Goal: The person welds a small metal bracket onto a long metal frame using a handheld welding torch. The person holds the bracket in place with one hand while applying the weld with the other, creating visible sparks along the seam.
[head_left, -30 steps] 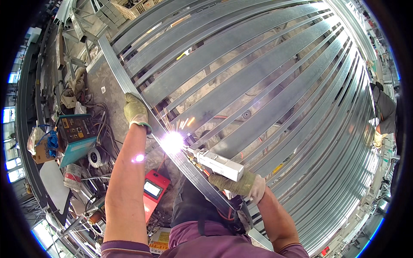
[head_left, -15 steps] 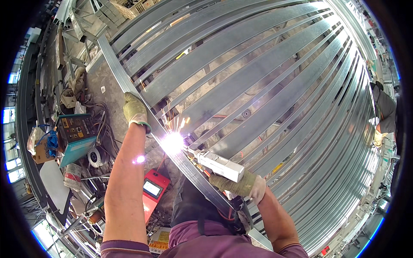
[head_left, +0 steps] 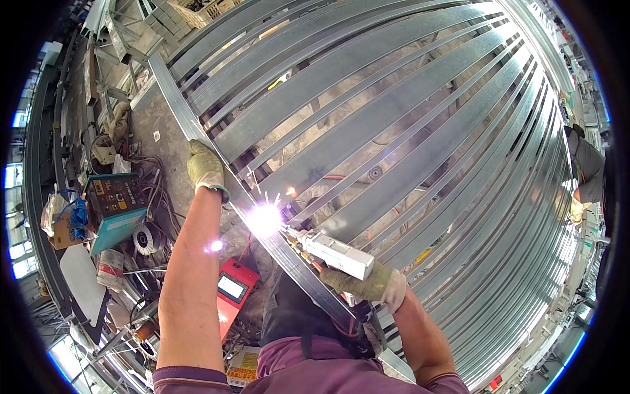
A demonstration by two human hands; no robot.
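My right hand (head_left: 367, 284), in a greenish work glove, is wrapped around a welding torch (head_left: 340, 253) with a white boxy body. Its tip points up-left at a glaring weld spot (head_left: 264, 220), and the glare hides the joint itself. That spot lies on the long metal edge rail (head_left: 172, 98), where the slats (head_left: 387, 187) of a grey metal frame meet it. Farther up the same rail, my left hand (head_left: 207, 167), gloved too, is closed over the rail's outer edge, its fingertips partly hidden.
Left of me stand a teal welding machine (head_left: 118, 209) with a dark panel, a wire spool (head_left: 146, 239) and tangled cables. A red device (head_left: 235, 289) with a lit screen sits below the rail. At the far right, another person (head_left: 584, 164) is beside the frame.
The spray of sparks around the weld spot has become smaller. The torch and my right hand have shifted very slightly to the right; my left hand stays on the rail.
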